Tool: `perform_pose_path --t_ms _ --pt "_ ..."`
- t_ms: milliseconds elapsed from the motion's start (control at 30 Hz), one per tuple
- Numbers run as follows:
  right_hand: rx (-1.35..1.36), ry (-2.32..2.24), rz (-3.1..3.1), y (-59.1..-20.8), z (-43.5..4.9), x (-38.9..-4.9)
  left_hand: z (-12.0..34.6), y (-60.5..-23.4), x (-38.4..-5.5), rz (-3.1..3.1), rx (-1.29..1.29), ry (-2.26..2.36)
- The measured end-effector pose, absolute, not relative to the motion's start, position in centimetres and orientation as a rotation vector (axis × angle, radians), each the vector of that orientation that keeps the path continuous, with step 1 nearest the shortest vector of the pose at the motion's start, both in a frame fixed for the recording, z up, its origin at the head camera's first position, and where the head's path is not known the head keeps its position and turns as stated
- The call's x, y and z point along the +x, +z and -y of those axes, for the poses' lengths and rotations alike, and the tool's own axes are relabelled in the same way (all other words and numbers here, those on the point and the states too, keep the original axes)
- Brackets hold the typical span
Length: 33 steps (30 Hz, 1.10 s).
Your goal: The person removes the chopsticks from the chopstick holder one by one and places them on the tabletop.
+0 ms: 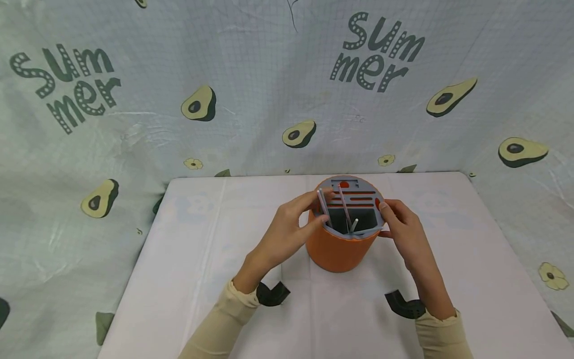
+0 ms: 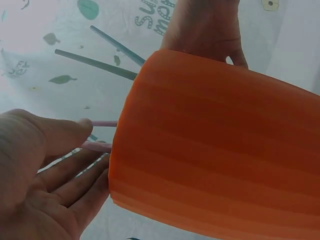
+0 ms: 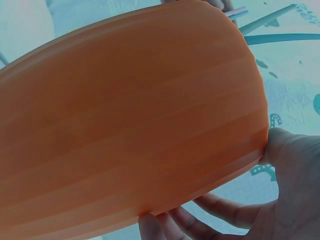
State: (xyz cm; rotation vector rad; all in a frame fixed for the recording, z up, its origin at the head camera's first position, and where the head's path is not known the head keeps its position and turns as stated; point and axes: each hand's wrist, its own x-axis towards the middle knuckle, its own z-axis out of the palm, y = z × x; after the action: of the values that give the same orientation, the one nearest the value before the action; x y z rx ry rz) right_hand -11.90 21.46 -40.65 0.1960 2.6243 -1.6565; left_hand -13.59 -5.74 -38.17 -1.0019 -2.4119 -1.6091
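An orange ribbed bucket (image 1: 338, 254) with a grey slotted lid (image 1: 358, 185) stands upright on the table. Thin sticks poke out of the dark opening in its lid. At the left rim, my left hand (image 1: 291, 224) has its thumb and fingers around a pale pinkish stick (image 1: 324, 207), apparently pinching it. Another thin stick (image 1: 345, 207) leans near the middle, and a short whitish one (image 1: 354, 225) shows at the front. My right hand (image 1: 405, 232) grips the bucket's right side, thumb at the rim and fingers against the wall (image 3: 150, 150). The sticks' lower ends are hidden inside.
A white-covered table (image 1: 224, 299) lies beneath the bucket. Behind it hangs a pale sheet (image 1: 251, 75) printed with avocados and lettering. Dark curved wrist mounts (image 1: 272, 294) stick out beside both wrists.
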Motion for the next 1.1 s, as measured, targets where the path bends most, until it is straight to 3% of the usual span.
perform_pose_path --t_ms 667,1100 --pt "0.213 -1.676 -2.615 -41.0 -21.4 -12.0 5.0 -38.5 -14.0 2.279 -0.904 -1.739" --pt "0.215 -1.665 -2.638 -41.0 -21.3 -11.9 4.4 -37.8 -13.3 2.252 -0.71 -1.733"
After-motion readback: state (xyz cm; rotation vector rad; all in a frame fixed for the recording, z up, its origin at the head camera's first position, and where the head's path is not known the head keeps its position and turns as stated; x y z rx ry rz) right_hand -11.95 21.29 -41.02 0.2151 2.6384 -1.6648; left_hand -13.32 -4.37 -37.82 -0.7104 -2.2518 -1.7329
